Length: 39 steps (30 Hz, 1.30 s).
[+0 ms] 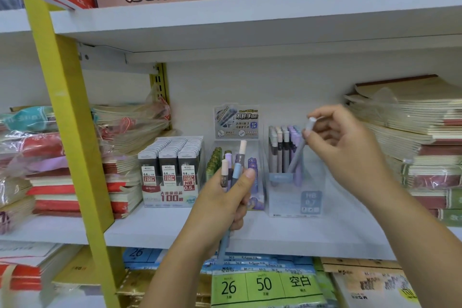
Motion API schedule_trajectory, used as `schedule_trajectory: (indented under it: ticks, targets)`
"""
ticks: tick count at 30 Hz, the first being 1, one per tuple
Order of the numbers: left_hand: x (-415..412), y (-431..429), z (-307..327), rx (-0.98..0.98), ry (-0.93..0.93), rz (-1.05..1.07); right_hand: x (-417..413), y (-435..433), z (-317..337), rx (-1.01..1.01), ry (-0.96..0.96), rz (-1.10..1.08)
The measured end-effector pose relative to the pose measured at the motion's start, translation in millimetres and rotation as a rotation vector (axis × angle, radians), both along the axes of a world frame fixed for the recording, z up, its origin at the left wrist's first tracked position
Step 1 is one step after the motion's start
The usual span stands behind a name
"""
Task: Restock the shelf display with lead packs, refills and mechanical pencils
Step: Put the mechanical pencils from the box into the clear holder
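My left hand grips a bunch of pastel mechanical pencils upright in front of the middle clear display box. My right hand pinches one grey-blue pencil by its white cap, tilted, its lower end inside the right clear display box, which holds several upright pencils at its back. A box of 0.5 HB lead packs stands to the left.
Stacks of notebooks fill the shelf's right side, and wrapped notebooks its left. A yellow upright post crosses the left. The white shelf board has bare room in front of the boxes. Paper packs lie below.
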<state>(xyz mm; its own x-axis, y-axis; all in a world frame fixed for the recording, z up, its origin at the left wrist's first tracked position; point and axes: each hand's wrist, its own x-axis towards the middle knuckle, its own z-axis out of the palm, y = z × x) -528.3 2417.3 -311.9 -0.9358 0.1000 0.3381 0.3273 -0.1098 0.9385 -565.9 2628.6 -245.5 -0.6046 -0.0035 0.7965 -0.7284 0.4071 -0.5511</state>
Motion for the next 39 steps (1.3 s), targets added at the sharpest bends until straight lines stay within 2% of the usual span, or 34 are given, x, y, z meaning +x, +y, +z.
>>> schedule_trajectory:
  ticks: [4, 13, 19, 24, 32, 39]
  targets:
    - [-1.2, 0.9, -1.6, 0.007, -0.036, -0.024, -8.0, -5.0, -10.2, 0.121, -0.009, -0.057]
    - [-4.1, -3.8, -5.6, 0.011, -0.036, -0.059, -11.8, -5.0, -12.2, 0.225, 0.024, -0.126]
    - [-4.8, -5.7, -7.2, 0.030, -0.028, -0.052, -20.2, -13.3, -17.2, 0.173, 0.112, -0.174]
    - [-3.3, -5.2, -7.5, 0.009, -0.016, -0.039, -24.4, -18.9, -18.3, 0.131, 0.115, -0.175]
    - [0.9, -4.9, -3.7, -0.015, 0.017, -0.046, -30.3, -16.8, -18.1, 0.272, 0.126, -0.380]
    - [3.6, -4.6, -0.2, 0.033, -0.003, -0.099, -23.8, -15.0, -17.6, 0.368, 0.061, -0.446]
